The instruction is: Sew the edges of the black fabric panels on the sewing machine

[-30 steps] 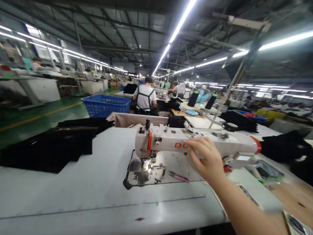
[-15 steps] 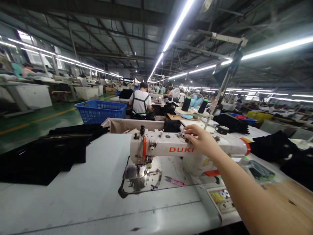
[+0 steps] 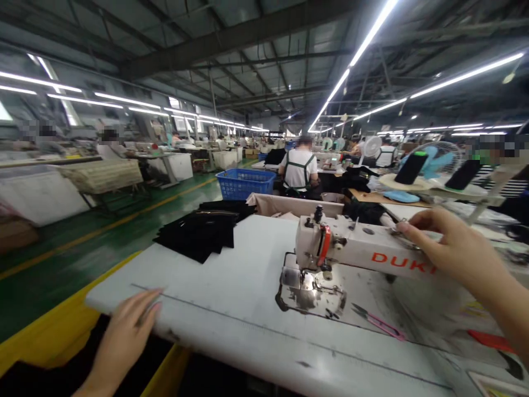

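A white sewing machine [image 3: 355, 248] with "DUKI" in red letters stands on the pale table [image 3: 206, 281]. My right hand [image 3: 450, 242] reaches over the top of its arm. Thumb and fingers come together there at a small metal fitting, and the fingertips partly hide what they pinch. At the table's front left edge is my left hand [image 3: 128, 325], slightly blurred. Its fingers stretch over the edge, with the thumb apart below them. Pink-handled thread snips [image 3: 380, 322] lie on the machine bed, right of the presser foot [image 3: 308, 281].
Stacked black fabric pieces [image 3: 202, 229] lie at the table's far left. Behind the table are a cloth-lined bin [image 3: 289, 203] and a blue basket [image 3: 246, 184]. Black thread cones [image 3: 411, 167] stand at the right. A person in a white shirt [image 3: 298, 165] sits ahead. Yellow cloth [image 3: 53, 314] hangs below left.
The view has swung left, so the machine sits further right. My left hand has come into view at the front table edge. My right hand stays at the machine's top.
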### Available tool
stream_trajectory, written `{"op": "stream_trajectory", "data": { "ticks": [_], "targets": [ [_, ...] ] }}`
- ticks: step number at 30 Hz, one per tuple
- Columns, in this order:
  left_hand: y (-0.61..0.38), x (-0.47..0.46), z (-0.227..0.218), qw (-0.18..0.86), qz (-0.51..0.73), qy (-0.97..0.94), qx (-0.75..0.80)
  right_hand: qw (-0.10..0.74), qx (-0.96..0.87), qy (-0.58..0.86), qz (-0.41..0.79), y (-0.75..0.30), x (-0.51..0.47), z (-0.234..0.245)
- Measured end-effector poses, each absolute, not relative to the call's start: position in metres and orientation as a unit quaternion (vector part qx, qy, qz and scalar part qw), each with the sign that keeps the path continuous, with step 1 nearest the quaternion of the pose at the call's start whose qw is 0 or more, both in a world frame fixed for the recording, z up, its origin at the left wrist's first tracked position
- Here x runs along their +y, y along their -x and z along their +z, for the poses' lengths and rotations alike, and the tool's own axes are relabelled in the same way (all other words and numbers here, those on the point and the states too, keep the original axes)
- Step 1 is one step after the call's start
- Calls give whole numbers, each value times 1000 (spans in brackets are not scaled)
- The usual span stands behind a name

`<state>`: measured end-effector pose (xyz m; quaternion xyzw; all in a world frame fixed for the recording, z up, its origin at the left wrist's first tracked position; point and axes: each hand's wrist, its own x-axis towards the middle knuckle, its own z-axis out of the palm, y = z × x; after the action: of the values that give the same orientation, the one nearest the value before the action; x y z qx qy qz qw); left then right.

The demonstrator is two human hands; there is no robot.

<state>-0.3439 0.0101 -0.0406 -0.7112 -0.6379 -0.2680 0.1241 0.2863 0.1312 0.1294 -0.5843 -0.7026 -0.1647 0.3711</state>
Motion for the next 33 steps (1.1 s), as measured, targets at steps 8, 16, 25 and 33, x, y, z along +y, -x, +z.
{"op": "stream_trajectory", "data": {
  "ticks": [8,16,25,33],
  "targets": [
    [323,181,-14,117,-224,722,-645,345,-862,348,-130,-182,33,4],
    [307,218,27,100,-169,706,-680,327,-867,376,-28,-161,22,-54],
    [244,128,124,131,-210,758,-603,341,-831,427,105,-163,20,-49],
    [178,32,-7,-62,-107,862,-491,320,-812,479,89,-91,-6,-48]
  ]
}}
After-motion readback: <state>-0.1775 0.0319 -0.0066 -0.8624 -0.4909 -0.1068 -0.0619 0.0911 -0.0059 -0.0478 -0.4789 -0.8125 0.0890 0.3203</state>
